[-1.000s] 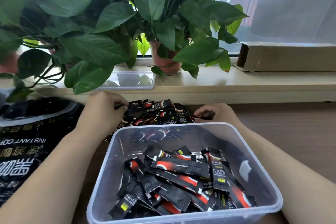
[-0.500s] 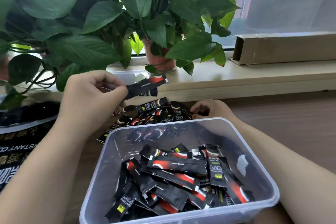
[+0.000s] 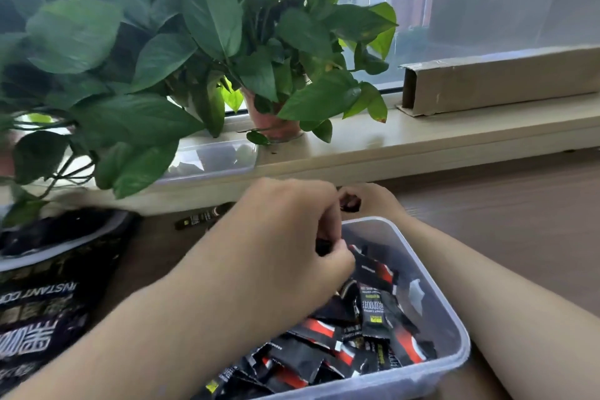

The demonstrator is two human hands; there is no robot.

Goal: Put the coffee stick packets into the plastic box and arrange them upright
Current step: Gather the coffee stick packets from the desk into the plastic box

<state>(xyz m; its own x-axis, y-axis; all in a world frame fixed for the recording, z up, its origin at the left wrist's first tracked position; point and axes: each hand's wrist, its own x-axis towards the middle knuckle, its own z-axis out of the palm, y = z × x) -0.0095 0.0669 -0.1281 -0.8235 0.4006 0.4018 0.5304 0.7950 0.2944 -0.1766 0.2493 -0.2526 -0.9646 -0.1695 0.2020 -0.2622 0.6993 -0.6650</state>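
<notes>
A clear plastic box [image 3: 451, 308] sits in front of me, holding several black-and-red coffee stick packets [image 3: 373, 312] lying jumbled, not upright. My left hand [image 3: 292, 237] is over the box's far left part, its fingers curled and pinching a dark packet at the fingertips. My right hand [image 3: 373, 201] rests just behind the box's far rim, fingers curled round a black packet. One loose packet [image 3: 201, 219] lies on the table behind my left hand; the remaining pile is hidden by my hands.
A big black instant-coffee bag [image 3: 48, 302] lies at the left. On the sill stand leafy potted plants [image 3: 201, 52], a clear lid [image 3: 211, 159] and a long cardboard box [image 3: 500, 78]. Bare wooden table [image 3: 519, 211] extends to the right.
My left hand lifted a packet off the pile, then swung it down and right over the box. My right hand stayed behind the box's far rim.
</notes>
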